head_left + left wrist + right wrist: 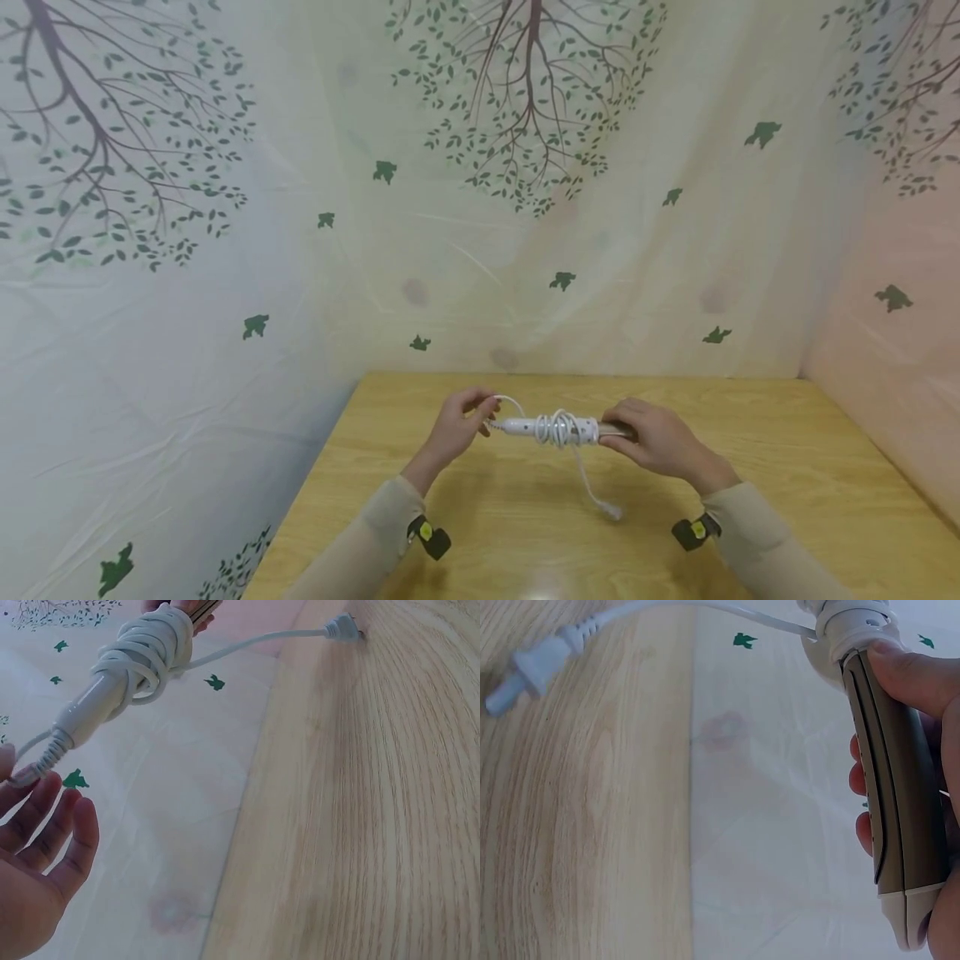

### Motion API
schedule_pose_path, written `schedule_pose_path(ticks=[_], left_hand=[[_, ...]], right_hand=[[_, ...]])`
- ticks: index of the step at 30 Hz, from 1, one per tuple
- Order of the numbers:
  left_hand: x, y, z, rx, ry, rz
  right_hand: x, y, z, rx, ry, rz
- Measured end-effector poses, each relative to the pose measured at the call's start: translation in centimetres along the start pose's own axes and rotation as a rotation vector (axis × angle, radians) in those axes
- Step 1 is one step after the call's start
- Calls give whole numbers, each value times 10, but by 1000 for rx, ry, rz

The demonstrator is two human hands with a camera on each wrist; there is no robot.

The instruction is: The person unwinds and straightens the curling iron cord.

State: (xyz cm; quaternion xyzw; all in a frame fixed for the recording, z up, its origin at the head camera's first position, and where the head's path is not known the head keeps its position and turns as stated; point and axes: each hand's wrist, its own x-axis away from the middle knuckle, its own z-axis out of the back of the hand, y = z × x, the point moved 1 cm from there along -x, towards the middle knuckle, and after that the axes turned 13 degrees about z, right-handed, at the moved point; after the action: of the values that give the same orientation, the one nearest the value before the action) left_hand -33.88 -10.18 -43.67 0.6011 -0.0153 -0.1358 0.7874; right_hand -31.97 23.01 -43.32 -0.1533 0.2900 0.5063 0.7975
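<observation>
A white hair straightener (517, 427) with a brown clamp end is held level above the table. Its white power cord (142, 656) is wound in several loops around the handle. My right hand (660, 437) grips the brown end (900, 772), thumb along the top and fingers around the far side. At the other end, my left hand (459, 425) pinches the cord between thumb and index finger, close to the ribbed cord sleeve (52, 750); the other fingers are loosely bent. From the loops a length of cord hangs down to a white plug (611, 510).
Beneath the hands is a wood-grain table (525, 550). Pale cloth walls (480, 250) printed with trees and green leaves stand behind it and at both sides. Each wrist carries a small black camera (431, 537) on a band.
</observation>
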Motion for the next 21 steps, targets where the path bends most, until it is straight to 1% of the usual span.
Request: schedule_pose_path(ticks=[4,8,10,14,18,21], left_hand=[[2,-2,2,54,-53,15],[6,-4,3,90,-117,7],[11,-1,2,96,-134,2],[21,3,-2,38,-139,-6],[25,-6,-13,-24,-117,13],[27,-9,-21,-44,-128,34]], right_hand=[[-3,-1,4,13,6,-3],[-6,0,7,33,12,-3],[-7,0,8,47,14,-7],[-9,1,10,55,21,-17],[-13,2,12,45,30,-13],[-15,2,13,44,28,-16]])
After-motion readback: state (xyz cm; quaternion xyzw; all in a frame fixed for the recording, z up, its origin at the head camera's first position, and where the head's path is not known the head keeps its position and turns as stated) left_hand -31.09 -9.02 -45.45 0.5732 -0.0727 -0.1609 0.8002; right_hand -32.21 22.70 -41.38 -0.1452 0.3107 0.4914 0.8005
